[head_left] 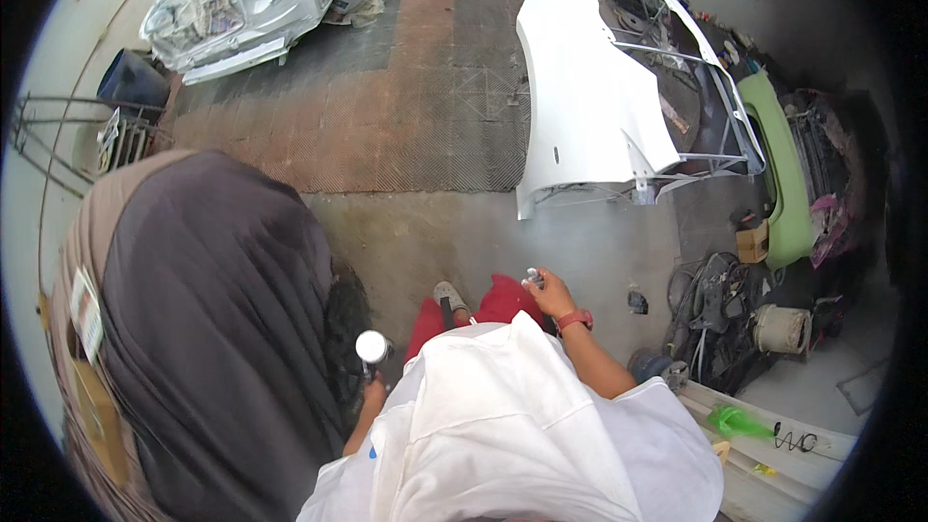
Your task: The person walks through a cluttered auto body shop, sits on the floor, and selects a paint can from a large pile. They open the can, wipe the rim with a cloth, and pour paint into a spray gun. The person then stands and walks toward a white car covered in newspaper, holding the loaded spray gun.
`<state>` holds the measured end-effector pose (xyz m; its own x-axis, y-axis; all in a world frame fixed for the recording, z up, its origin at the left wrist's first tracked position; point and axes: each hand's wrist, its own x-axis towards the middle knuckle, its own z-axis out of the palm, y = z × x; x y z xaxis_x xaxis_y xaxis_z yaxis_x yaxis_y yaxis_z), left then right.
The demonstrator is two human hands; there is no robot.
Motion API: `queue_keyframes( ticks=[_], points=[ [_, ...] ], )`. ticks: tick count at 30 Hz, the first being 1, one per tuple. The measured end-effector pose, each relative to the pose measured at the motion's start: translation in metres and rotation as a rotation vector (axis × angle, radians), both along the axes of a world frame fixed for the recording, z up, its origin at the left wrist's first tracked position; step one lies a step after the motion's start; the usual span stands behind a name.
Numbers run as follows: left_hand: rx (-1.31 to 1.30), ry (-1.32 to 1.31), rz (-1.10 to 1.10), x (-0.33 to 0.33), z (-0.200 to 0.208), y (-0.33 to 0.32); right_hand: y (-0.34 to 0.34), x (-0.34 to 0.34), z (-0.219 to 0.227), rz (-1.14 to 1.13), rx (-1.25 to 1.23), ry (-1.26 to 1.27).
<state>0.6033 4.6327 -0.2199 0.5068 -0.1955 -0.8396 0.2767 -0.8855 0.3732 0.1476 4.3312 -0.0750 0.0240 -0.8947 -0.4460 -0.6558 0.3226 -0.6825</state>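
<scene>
My left hand [374, 391] is low beside my body, fingers wrapped around the handle of a spray gun [372, 348] whose round white cup faces up. My right hand [553, 296], with a red band at the wrist, is out in front of my red trousers. Its fingers are closed on a small silvery piece [533, 277] whose exact kind I cannot make out. Ahead to the right, a white car fender [590, 97] rests on a metal stand [681, 53], out of reach of both hands.
Close on my left bulks something under a dark cloth cover [213, 300]. A white car body [246, 0], partly masked, stands far left. To the right are a green bumper [778, 174], coiled hoses [706, 304], a bucket [781, 329] and a ledge with green plastic [739, 421].
</scene>
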Motion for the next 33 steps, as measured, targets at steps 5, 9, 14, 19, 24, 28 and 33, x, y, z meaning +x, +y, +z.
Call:
queue_keyframes(
  ticks=[5, 9, 14, 19, 24, 28, 33],
  points=[
    [-0.087, -0.091, -0.111, 0.082, 0.038, -0.227, -0.151, 0.052, 0.009, -0.059, -0.036, -0.050],
    [-0.159, -0.114, -0.095, 0.117, 0.047, -0.393, -0.290, 0.081, -0.007, -0.032, -0.009, -0.116],
    [-0.090, -0.175, -0.119, 0.126, 0.056, -0.546, -0.494, 0.124, -0.011, 0.054, -0.078, -0.106],
    [-0.100, -0.086, -0.058, 0.127, 0.051, -0.662, -0.686, 0.151, 0.029, 0.114, -0.167, -0.199],
    [0.160, -0.172, -0.313, 0.132, 0.039, -0.774, -0.863, 0.162, 0.063, 0.061, -0.145, -0.191],
    [0.288, -0.154, -0.420, 0.149, 0.026, -0.891, -0.976, 0.155, 0.029, -0.068, -0.175, -0.141],
    [0.249, -0.101, -0.412, 0.194, 0.035, -1.091, -1.068, 0.142, -0.028, -0.185, -0.120, 0.086]
  ],
)
